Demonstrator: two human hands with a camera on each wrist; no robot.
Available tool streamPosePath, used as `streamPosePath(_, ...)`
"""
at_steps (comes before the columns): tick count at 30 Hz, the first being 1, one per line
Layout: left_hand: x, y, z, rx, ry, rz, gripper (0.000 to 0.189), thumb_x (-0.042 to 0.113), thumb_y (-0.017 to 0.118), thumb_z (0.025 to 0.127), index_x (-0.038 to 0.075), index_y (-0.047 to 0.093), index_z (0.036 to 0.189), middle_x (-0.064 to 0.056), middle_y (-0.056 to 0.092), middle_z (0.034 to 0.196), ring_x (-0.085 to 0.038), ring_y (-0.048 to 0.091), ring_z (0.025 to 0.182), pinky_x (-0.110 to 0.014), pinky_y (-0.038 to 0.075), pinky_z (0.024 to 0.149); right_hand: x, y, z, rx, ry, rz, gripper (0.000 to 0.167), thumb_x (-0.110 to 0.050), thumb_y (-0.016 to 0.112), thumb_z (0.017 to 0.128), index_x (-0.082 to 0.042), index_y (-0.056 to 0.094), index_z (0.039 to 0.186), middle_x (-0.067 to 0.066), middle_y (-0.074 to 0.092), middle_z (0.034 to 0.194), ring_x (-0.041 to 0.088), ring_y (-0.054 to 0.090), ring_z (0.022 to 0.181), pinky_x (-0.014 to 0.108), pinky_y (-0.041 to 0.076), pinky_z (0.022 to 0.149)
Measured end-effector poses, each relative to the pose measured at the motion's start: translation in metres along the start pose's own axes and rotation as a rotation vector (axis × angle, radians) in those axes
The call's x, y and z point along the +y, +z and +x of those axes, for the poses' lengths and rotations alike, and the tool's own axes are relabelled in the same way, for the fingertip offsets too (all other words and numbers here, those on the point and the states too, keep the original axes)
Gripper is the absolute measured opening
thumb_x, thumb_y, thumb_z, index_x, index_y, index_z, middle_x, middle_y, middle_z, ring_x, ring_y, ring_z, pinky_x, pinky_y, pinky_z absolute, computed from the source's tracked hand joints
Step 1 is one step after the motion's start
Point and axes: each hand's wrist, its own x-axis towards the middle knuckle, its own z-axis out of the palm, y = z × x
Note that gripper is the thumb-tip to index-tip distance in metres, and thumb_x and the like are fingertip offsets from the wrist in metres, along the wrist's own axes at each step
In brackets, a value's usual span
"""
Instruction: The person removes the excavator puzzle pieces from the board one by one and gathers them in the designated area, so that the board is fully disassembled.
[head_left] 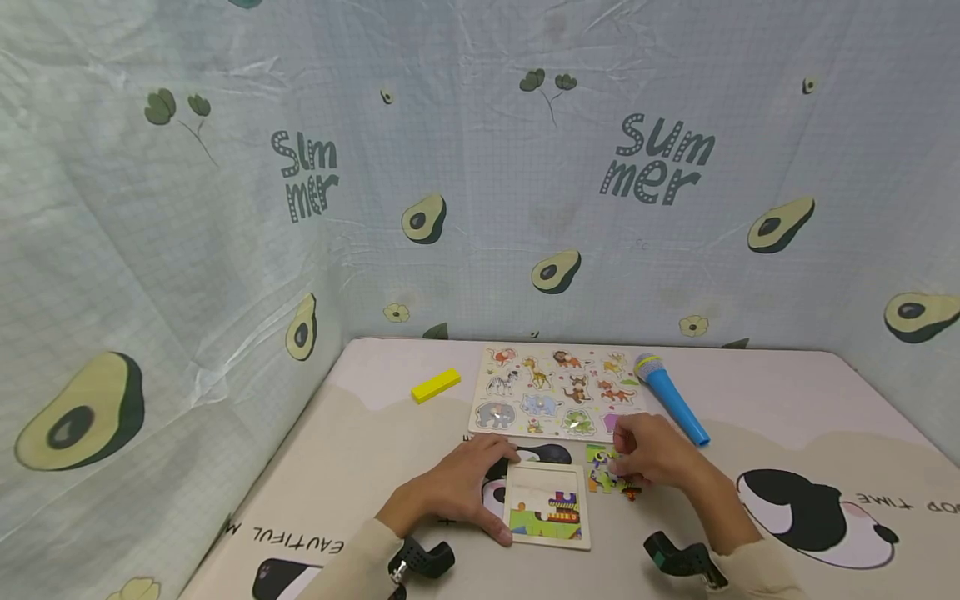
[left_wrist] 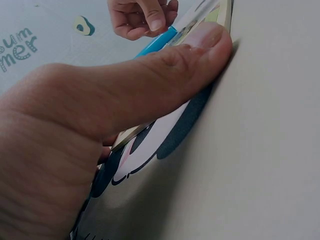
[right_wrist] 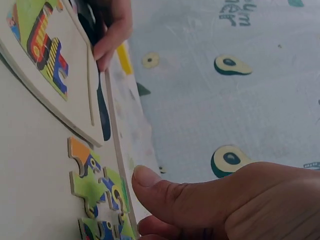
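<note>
A small jigsaw tray (head_left: 550, 543) with a pale wooden rim lies before me, pieces with a green, yellow and red picture filling its lower part. My left hand (head_left: 461, 483) holds its left side, thumb along the rim near the lower corner, fingers by the upper corner. In the left wrist view that thumb (left_wrist: 165, 65) lies on the edge. Right of the tray, loose jigsaw pieces (head_left: 597, 475) lie close together. My right hand (head_left: 652, 450) hovers over them with bent fingers, and I see no piece in it. Its fingertips are partly hidden in the right wrist view.
Behind the tray lies an animal puzzle board (head_left: 555, 392). A blue toy microphone (head_left: 675, 400) lies at its right, and a yellow block (head_left: 436, 386) at its left. The table (head_left: 360, 467) has a printed cover; a patterned curtain (head_left: 480, 167) hangs behind and at the left.
</note>
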Motion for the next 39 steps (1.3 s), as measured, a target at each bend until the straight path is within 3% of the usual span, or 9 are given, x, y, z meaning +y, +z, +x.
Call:
streamPosePath(7,0.000,0.000,0.000,-0.003,0.004,-0.006,0.093,0.070,0.085,0.063,0.026,0.052,0.138,0.007,0.046,0.146,-0.017,0.042,0.137,-0.049,0.035,0.117,-0.019,0.012,0.002,-0.051,-0.145,-0.001,0.030,-0.011,0.090,0.075,-0.009,0.063,0.088,0.001,0.056,0.078,0.018,0.051,0.077,0.031,0.044,0.063)
streamPosePath(12,0.000,0.000,0.000,0.003,0.011,0.003,0.093,0.071,0.084,0.064,0.026,0.051,0.138,0.007,0.046,0.146,-0.018,0.042,0.138,-0.050,0.035,0.117,-0.034,0.024,0.002,-0.129,-0.164,0.024,0.030,-0.013,0.091,0.074,-0.011,0.066,0.092,0.000,0.059,0.080,0.019,0.053,0.078,0.032,0.046,0.065)
streamPosePath(19,0.000,0.000,0.000,-0.003,-0.004,-0.006,0.093,0.072,0.083,0.063,0.027,0.051,0.138,0.007,0.046,0.146,-0.017,0.041,0.138,-0.049,0.034,0.117,-0.045,0.038,0.001,-0.232,-0.141,-0.041,0.030,-0.015,0.093,0.072,-0.015,0.068,0.089,-0.001,0.061,0.084,0.020,0.053,0.082,0.037,0.047,0.073)
streamPosePath(29,-0.001,0.002,-0.002,-0.007,-0.019,-0.023,0.092,0.072,0.083,0.063,0.028,0.051,0.138,0.008,0.046,0.146,-0.015,0.041,0.136,-0.048,0.035,0.116,-0.050,0.052,0.000,-0.181,-0.170,-0.186,0.029,-0.010,0.093,0.069,-0.016,0.066,0.078,-0.004,0.057,0.072,0.016,0.052,0.072,0.033,0.044,0.067)
streamPosePath(39,0.000,0.002,-0.001,0.000,-0.018,-0.015,0.093,0.072,0.084,0.063,0.028,0.051,0.137,0.011,0.046,0.145,-0.013,0.040,0.136,-0.047,0.034,0.118,-0.040,0.055,-0.003,-0.167,-0.137,-0.135,0.028,-0.012,0.092,0.072,-0.016,0.066,0.085,-0.003,0.057,0.077,0.018,0.051,0.076,0.036,0.045,0.071)
